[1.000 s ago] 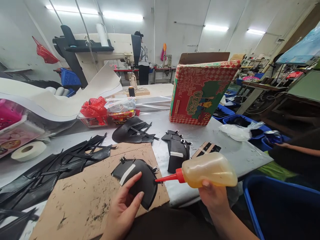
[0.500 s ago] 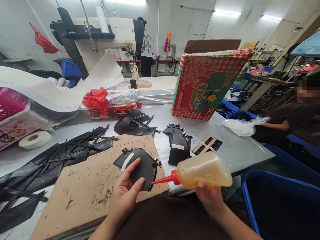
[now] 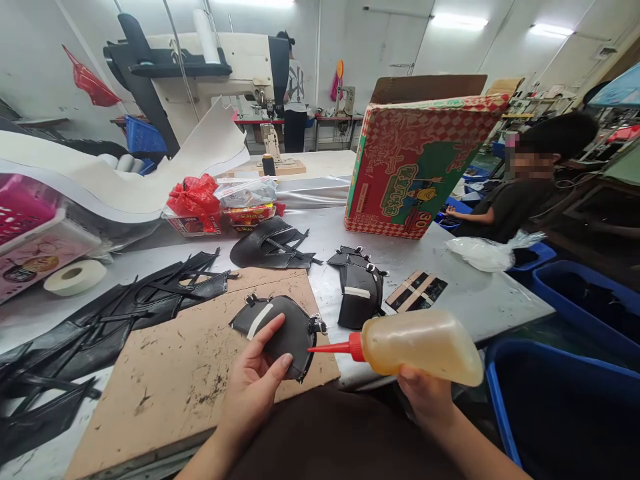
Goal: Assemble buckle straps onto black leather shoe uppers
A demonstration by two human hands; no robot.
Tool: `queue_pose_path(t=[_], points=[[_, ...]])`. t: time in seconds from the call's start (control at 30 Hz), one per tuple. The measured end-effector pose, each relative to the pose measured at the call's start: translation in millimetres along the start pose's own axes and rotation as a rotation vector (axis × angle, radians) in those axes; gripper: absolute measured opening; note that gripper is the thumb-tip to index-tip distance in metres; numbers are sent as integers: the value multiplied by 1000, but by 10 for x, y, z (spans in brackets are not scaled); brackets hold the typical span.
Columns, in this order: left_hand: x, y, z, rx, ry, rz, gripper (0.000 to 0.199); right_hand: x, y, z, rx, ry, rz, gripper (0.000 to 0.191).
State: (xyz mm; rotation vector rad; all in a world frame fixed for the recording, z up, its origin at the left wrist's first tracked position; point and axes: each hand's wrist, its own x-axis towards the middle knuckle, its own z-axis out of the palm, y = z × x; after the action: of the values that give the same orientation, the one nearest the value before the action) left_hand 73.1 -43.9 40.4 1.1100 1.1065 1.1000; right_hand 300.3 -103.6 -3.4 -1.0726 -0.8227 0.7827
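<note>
My left hand (image 3: 257, 373) pinches a curved black leather piece (image 3: 293, 333) between thumb and fingers, over a stained cardboard sheet (image 3: 170, 380). That piece has a pale strip and metal buckles. In my right hand (image 3: 430, 397) is a translucent bottle (image 3: 420, 343) of yellowish liquid, tipped sideways. Its red nozzle (image 3: 333, 348) points left, its tip at the right edge of the leather piece. Similar black pieces with buckles (image 3: 361, 287) rest on the table to the right of the cardboard, beside a small dark card with tan strips (image 3: 417, 291).
A red and green carton (image 3: 415, 167) stands at the back of the grey table (image 3: 480, 300). Black strappy pieces (image 3: 105, 320) lie left, near a tape roll (image 3: 75, 278). Blue bins (image 3: 500, 400) stand right. A sewing machine (image 3: 245, 63) and two people are beyond.
The bottle and my right hand have shifted right, and the nozzle tip has moved slightly up along the leather's edge. The person at the right now sits more upright, leaning farther left.
</note>
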Motion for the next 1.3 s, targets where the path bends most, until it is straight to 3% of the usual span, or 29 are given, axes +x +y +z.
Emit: queue_pose_path(t=[0.13, 0.2, 0.27, 0.37, 0.43, 0.5, 0.6, 0.67, 0.73, 0.8, 0.93, 1.07, 1.2, 1.3], points=[[25, 35, -13, 68, -46, 74, 65, -4, 39, -120, -74, -52, -19, 35], [79, 68, -37, 97, -61, 106, 67, -1, 64, -133, -67, 16, -78, 46], [169, 100, -80, 125, -69, 103, 52, 33, 63, -87, -31, 138, -172, 55], [347, 175, -155, 135, -69, 101, 39, 153, -42, 60, 113, 190, -242, 49], [460, 265, -189, 114, -108, 123, 53, 249, -172, 154, 248, 174, -243, 43], [553, 378, -202, 123, -221, 113, 65, 328, -299, 211, 339, 151, -212, 41], [654, 535, -180, 278, -330, 62, 38, 391, -413, 229, 395, 144, -151, 42], [703, 604, -144, 393, -280, 58, 26, 407, -435, 221, 423, 161, -123, 43], [737, 643, -103, 438, -219, 62, 28, 413, -433, 209, 446, 171, -90, 49], [752, 663, -70, 400, -229, 64, 22, 420, -418, 188, 450, 158, -60, 57], [729, 688, -31, 414, -339, -25, 44, 443, -396, 136, 397, 78, -82, 57], [660, 735, 20, 545, -308, 5, 29, 471, -460, 150, 355, 102, -149, 59], [576, 789, 75, 551, -333, 73, 26, 516, -562, 202, 318, 111, -197, 64], [533, 816, 96, 534, -353, 50, 26, 554, -572, 192, 297, 102, -237, 57]])
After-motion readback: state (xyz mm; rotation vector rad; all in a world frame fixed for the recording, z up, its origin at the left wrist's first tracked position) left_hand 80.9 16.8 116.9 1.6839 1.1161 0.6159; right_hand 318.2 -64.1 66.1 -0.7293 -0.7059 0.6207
